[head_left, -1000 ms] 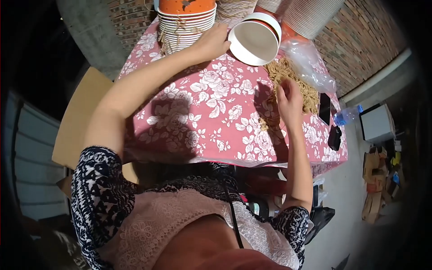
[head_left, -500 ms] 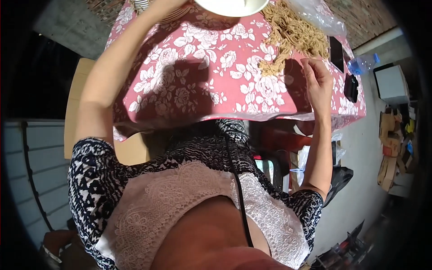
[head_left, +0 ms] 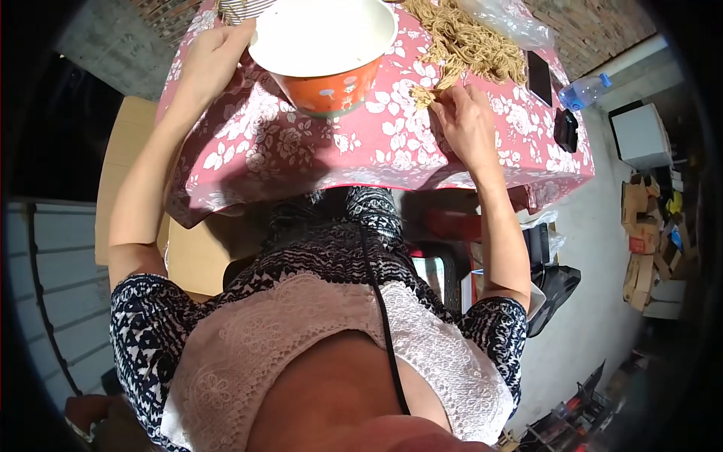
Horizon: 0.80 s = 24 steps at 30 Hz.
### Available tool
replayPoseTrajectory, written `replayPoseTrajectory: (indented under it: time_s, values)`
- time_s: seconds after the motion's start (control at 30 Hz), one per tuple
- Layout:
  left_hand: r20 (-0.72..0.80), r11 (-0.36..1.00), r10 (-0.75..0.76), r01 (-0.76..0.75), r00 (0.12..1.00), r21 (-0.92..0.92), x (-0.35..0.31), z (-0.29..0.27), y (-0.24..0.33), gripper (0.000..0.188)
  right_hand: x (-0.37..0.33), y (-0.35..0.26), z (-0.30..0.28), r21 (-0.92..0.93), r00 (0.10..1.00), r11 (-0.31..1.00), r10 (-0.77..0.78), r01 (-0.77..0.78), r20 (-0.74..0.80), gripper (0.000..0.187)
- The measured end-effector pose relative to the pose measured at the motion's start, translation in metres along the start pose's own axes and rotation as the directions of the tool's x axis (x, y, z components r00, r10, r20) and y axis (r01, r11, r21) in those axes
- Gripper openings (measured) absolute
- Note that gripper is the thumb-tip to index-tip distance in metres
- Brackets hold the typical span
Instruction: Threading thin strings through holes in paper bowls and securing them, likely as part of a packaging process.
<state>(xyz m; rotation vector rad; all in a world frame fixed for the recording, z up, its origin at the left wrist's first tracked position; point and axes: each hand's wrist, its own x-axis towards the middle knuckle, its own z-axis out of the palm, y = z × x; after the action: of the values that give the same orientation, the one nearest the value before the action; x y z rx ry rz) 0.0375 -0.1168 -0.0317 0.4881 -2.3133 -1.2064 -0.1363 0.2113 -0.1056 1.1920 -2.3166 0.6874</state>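
Note:
A large round tub point(head_left: 327, 92) with a white inside and an orange-red printed outside stands on the table, tilted slightly toward me. My left hand point(head_left: 215, 64) is closed at its left rim, fingertips hidden behind the edge. To the right lies a heap of tan, noodle-like strands point(head_left: 482, 51), with a loose tail reaching toward me. At that tail my right hand point(head_left: 468, 124) has its fingers bent and drawn together, the thumb side against the strands. How much it grips is partly hidden by the fingers.
A pink tablecloth with white flowers point(head_left: 399, 147) covers the table. Clear plastic wrap point(head_left: 508, 22) lies beyond the strands. At the right edge are a phone point(head_left: 538, 77), a small black case point(head_left: 565, 130) and a plastic bottle point(head_left: 584, 92). A striped round item point(head_left: 242, 9) sits far left.
The tub has come nearer to me and left, with my left hand at its rim. My right hand has moved left to the tail of the strands.

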Motion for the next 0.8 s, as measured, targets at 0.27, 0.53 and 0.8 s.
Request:
replayPoseTrajectory:
  time_s: [0.27,0.53,0.8]
  values:
    - [-0.083,0.680,0.711,-0.651,0.699,0.337,-0.025,0.002,0.025,0.015,-0.015,-0.006,0.001,0.038,0.995,0.997,-0.060,0.063,-0.078,0.009]
    - [0.257,0.627,0.640,-0.685,0.724,0.370,-0.025,0.042,0.029,0.024,-0.015,-0.047,-0.011,0.135,0.932,0.931,-0.312,0.339,-0.186,0.012]
    - [0.436,0.932,0.363,-0.325,0.824,-0.162,0.007,0.009,0.044,0.018,-0.036,-0.108,-0.014,0.732,0.957,0.649,-0.289,0.206,-0.014,0.006]
